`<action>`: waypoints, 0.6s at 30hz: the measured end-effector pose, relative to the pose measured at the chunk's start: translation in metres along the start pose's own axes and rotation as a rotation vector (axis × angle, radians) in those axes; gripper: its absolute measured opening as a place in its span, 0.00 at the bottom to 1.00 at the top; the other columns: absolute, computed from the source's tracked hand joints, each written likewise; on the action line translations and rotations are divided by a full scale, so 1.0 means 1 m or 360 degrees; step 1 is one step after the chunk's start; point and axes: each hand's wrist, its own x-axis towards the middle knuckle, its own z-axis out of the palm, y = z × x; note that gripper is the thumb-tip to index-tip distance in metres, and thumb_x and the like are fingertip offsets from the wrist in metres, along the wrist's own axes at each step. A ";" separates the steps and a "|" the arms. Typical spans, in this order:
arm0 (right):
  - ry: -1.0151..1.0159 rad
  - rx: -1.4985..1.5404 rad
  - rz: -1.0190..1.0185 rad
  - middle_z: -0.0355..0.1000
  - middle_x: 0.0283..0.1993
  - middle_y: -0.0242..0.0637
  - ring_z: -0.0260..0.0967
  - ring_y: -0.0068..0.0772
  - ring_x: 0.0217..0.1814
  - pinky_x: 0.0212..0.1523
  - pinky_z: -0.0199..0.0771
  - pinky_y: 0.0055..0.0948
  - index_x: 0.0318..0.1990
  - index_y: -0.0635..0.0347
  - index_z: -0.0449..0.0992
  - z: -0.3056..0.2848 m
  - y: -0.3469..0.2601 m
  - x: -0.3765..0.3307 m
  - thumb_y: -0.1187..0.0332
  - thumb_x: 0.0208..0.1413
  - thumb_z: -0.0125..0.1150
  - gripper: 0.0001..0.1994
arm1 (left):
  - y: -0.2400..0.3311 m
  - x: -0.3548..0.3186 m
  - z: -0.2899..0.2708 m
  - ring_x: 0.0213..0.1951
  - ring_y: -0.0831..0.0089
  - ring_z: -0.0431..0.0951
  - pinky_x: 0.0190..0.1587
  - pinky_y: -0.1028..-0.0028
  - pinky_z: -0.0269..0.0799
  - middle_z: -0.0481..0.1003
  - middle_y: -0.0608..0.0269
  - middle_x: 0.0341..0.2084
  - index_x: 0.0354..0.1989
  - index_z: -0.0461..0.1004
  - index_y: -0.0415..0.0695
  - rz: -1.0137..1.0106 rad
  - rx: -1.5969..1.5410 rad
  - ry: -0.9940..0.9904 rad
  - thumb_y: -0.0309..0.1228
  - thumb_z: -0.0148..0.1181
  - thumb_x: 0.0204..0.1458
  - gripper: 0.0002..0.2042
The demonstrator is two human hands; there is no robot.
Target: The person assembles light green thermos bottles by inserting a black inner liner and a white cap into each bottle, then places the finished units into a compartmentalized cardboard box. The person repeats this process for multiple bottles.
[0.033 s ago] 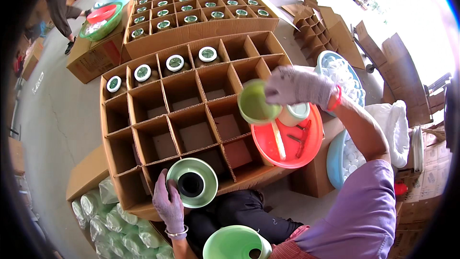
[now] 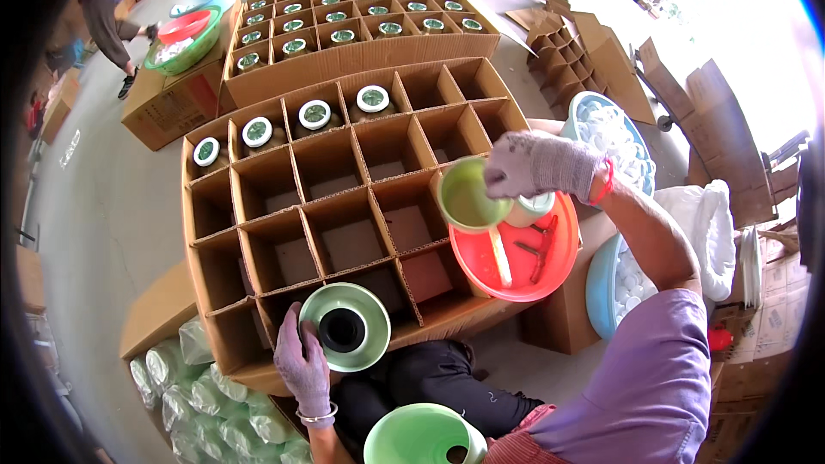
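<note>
At the front edge of the divided carton [image 2: 258,373], my gloved left hand [image 2: 302,365] grips the left rim of a pale green funnel [image 2: 375,314] with a black round centre. My gloved right hand [image 2: 540,165] is closed on a green cup [image 2: 468,198], tilted above the far left side of a red basin [image 2: 554,271]. What the cup holds, if anything, is unclear. In the basin lie a white stick [image 2: 499,259] and a dark metal tool [image 2: 540,253]. A pale lidded tub [image 2: 524,211] is partly hidden behind my hand and the cup.
Jars with white-rimmed lids [image 2: 314,113] stand in the carton's far compartments. Another carton [image 2: 361,56] of jars lies beyond. Blue basins with white lids [image 2: 632,279] are on the right, bagged jars [image 2: 215,412] lower left. A green bowl [image 2: 412,438] is nearest me. A person [image 2: 107,17] stands far left.
My right hand and the green cup have shifted slightly to the right and toward me. My left hand stays on the funnel.
</note>
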 end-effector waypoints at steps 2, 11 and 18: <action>-0.0157 0.0182 0.0038 0.74 0.23 0.46 0.70 0.44 0.23 0.33 0.74 0.38 0.30 0.60 0.81 -0.003 0.003 -0.013 0.56 0.53 0.54 0.16 | -0.002 -0.003 0.001 0.46 0.50 0.79 0.52 0.62 0.72 0.78 0.45 0.46 0.54 0.72 0.33 -0.0003 -0.0057 -0.0006 0.21 0.52 0.59 0.15; 0.0983 0.0060 -0.0101 0.71 0.51 0.56 0.71 0.57 0.55 0.54 0.73 0.46 0.58 0.53 0.72 -0.014 -0.003 0.210 0.58 0.55 0.60 0.23 | -0.003 -0.002 -0.001 0.45 0.53 0.80 0.50 0.65 0.74 0.79 0.46 0.43 0.52 0.74 0.34 -0.0051 -0.0089 0.0075 0.23 0.54 0.60 0.13; 0.1240 0.0282 0.0064 0.72 0.48 0.62 0.74 0.63 0.48 0.51 0.77 0.49 0.53 0.49 0.76 -0.012 0.012 0.242 0.54 0.57 0.58 0.19 | 0.007 -0.007 0.000 0.45 0.64 0.79 0.51 0.69 0.72 0.79 0.51 0.43 0.51 0.73 0.32 -0.0336 -0.0717 0.0345 0.27 0.51 0.64 0.12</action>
